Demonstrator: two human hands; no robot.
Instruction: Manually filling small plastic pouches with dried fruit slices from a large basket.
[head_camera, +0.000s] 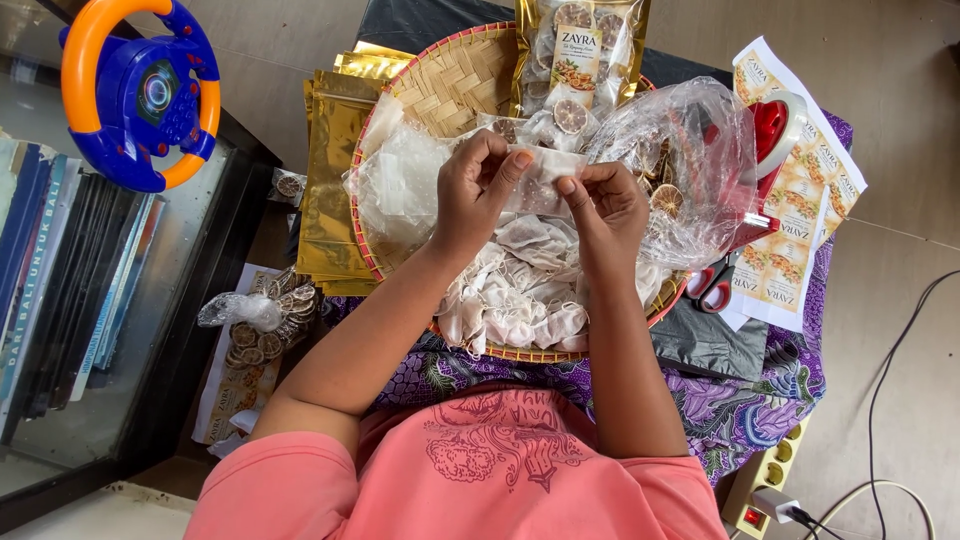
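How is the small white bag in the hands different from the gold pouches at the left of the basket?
The white bag is small, soft and pale, while the gold pouches are larger, flat and shiny. The bag is held up between the left hand and the right hand, over the basket; the pouches lie stacked, partly under its rim. Both are packaging.

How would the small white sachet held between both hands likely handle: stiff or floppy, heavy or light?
The white sachet probably handles floppy: it sags between the left hand and right hand. Likely light, since fingertips alone hold it. Its thin look suggests it could tear easily.
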